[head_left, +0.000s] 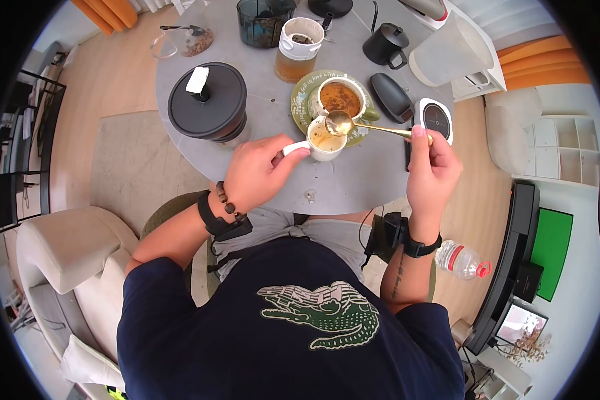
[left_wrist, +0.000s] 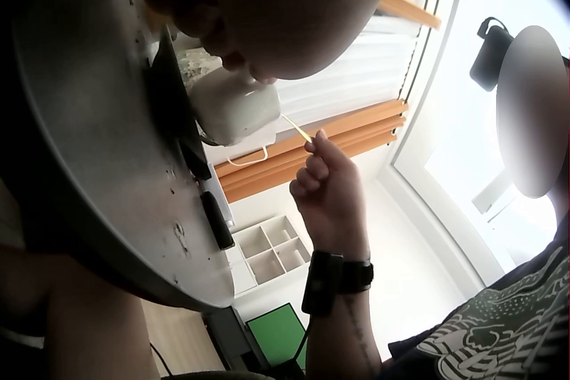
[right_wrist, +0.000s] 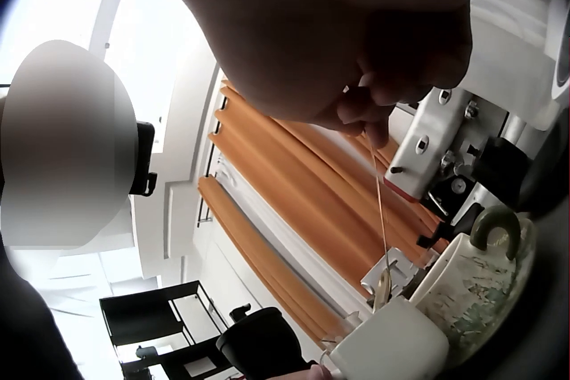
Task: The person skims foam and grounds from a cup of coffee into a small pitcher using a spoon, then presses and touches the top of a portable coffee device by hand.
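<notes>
In the head view my left hand (head_left: 263, 167) pinches the handle of a small white cup (head_left: 327, 148), which holds some brown liquid or residue. My right hand (head_left: 433, 167) grips the end of a gold spoon (head_left: 387, 129); its bowl is over the white cup's rim. Right behind stands a larger patterned cup (head_left: 341, 97) of brown drink on a green saucer (head_left: 303, 93). The left wrist view shows the white cup (left_wrist: 233, 106) beneath my left fingers and my right hand (left_wrist: 328, 188) beyond. In the right wrist view the spoon (right_wrist: 381, 211) slants down to the white cup (right_wrist: 392, 344).
A black lidded canister (head_left: 210, 100) stands left, a glass mug (head_left: 295, 57) of amber liquid behind the saucer. To the right are a black kettle (head_left: 385, 44), a black oval case (head_left: 391, 97) and a white scale (head_left: 435, 120). Crumbs lie near the table's front edge (head_left: 353, 208).
</notes>
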A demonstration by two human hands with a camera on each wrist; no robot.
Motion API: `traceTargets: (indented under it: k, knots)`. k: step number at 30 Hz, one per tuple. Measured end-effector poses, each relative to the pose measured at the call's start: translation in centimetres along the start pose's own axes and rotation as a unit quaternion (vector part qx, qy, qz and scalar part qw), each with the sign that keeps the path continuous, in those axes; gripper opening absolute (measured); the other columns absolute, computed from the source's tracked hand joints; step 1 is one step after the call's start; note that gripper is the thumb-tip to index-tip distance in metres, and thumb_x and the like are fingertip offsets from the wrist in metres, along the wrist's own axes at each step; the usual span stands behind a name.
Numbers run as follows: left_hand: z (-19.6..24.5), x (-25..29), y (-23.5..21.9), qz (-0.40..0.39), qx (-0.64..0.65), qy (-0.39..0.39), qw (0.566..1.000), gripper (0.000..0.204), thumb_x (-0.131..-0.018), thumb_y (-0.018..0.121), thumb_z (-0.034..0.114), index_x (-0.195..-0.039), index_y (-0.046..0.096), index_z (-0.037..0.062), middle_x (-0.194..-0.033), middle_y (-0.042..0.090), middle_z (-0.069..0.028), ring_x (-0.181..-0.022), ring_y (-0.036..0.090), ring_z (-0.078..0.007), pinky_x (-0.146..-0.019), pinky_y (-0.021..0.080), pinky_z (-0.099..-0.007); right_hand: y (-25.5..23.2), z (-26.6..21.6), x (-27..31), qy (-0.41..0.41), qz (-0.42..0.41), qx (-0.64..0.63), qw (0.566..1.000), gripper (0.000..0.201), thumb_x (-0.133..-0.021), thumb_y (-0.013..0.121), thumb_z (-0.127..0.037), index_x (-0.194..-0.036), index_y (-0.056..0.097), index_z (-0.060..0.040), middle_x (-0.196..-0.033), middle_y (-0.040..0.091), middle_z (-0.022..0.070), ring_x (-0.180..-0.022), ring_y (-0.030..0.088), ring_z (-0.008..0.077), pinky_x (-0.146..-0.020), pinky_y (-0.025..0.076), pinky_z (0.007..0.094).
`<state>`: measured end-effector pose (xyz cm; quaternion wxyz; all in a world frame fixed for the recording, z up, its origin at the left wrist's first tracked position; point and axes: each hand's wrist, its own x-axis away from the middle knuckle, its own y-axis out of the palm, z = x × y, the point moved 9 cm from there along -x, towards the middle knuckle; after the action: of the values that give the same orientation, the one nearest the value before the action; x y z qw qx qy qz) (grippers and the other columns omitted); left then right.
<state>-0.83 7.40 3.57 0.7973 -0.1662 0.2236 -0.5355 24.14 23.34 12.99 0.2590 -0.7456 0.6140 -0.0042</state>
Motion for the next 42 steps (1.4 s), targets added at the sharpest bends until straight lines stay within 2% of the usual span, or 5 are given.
traceTargets:
  k: [4,10,14,30,42]
  knots:
    - [0.2,0.0,0.0,-0.002,-0.002,0.000,1.000,0.024,-0.106,0.081,0.027,-0.103,0.080,0.0035,-0.070,0.067,-0.0119,-0.057,0.060,-0.0206,-0.056,0.045,-0.0353,-0.1,-4.0,1.1,-0.151,0.013,0.104,0.983,0.014,-0.105,0.082,-0.010,-0.098,0.081,0.0026,-0.068,0.062,-0.0027,-0.060,0.052,0.0032,-0.057,0.042,0.0230]
    - [0.0,0.0,0.0,0.002,0.001,0.003,1.000,0.024,-0.106,0.081,0.027,-0.102,0.079,0.0036,-0.071,0.068,-0.0119,-0.057,0.061,-0.0207,-0.056,0.045,-0.0351,0.5,-5.2,1.7,-0.212,-0.004,0.121,0.970,0.013,-0.105,0.081,-0.010,-0.099,0.082,0.0020,-0.069,0.063,-0.0023,-0.061,0.052,0.0027,-0.057,0.041,0.0227]
    - [0.3,0.0,-0.1,-0.003,-0.004,0.002,1.000,0.024,-0.106,0.081,0.027,-0.102,0.079,0.0038,-0.072,0.069,-0.0121,-0.057,0.062,-0.0212,-0.056,0.046,-0.0354,-0.9,-1.1,0.0,-0.044,0.058,-0.014,0.997,0.019,-0.109,0.077,-0.014,-0.102,0.081,0.0031,-0.069,0.059,-0.0066,-0.064,0.048,0.0015,-0.057,0.036,0.0238]
    - [0.5,0.0,-0.2,-0.005,-0.002,0.011,1.000,0.026,-0.106,0.081,0.028,-0.099,0.078,0.0036,-0.071,0.069,-0.0115,-0.056,0.062,-0.0223,-0.056,0.046,-0.0362,1.9,-2.5,-1.5,-0.224,0.066,0.190,0.954,0.009,-0.103,0.083,-0.010,-0.103,0.084,-0.0006,-0.071,0.071,0.0085,-0.057,0.060,0.0145,-0.055,0.047,0.0297]
    - [0.6,0.0,-0.2,-0.004,-0.002,0.009,1.000,0.027,-0.106,0.081,0.029,-0.099,0.078,0.0036,-0.072,0.069,-0.0114,-0.056,0.062,-0.0215,-0.056,0.046,-0.0360,2.5,-0.6,-2.2,-0.172,0.054,0.176,0.968,0.016,-0.104,0.083,-0.016,-0.099,0.084,-0.0005,-0.062,0.066,0.0071,-0.051,0.056,0.0135,-0.053,0.043,0.0300]
